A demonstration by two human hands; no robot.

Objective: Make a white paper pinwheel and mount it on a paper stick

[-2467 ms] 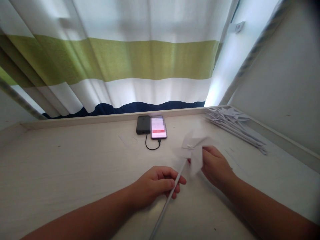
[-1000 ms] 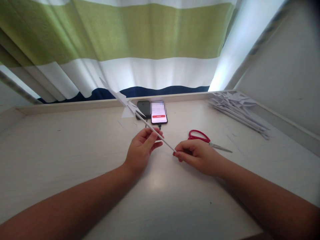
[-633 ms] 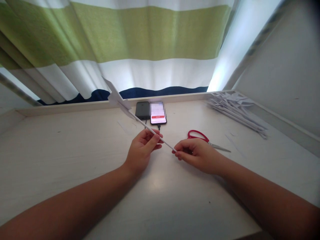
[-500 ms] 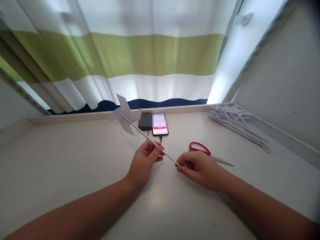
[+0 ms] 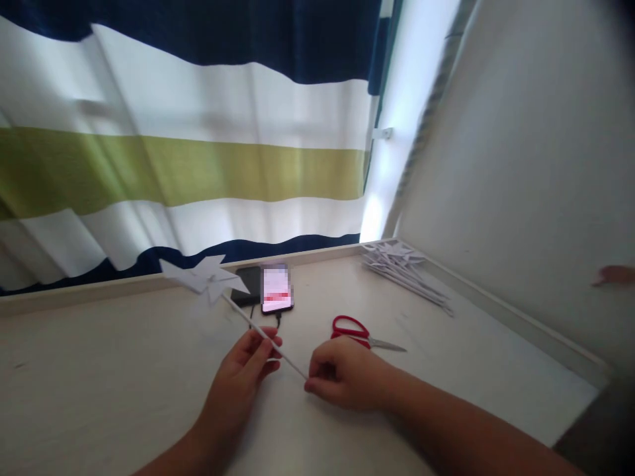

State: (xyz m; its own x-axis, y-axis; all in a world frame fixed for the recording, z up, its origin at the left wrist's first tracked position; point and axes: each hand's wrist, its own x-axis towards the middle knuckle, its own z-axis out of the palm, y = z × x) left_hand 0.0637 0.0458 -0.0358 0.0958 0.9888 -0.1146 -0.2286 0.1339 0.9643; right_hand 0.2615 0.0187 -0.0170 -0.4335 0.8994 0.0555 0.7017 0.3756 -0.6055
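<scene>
A white paper pinwheel tops a thin white paper stick, which slants down to the right over the table. Around the middle of the stick, my left hand is closed with thumb and fingers. My right hand pinches the stick's lower end. Just behind my right hand lie red-handled scissors, their blades pointing right and part of the handles hidden by the hand.
A lit phone with a cable lies beside a black flat box near the white table's back edge. Several paper pinwheels on sticks are piled at the back right. Another person's hand shows at the far right.
The view has swung right and up, so the table items appear further left and lower. The pinwheel has turned and its blades show at another angle. Another person's hand has appeared at right.
</scene>
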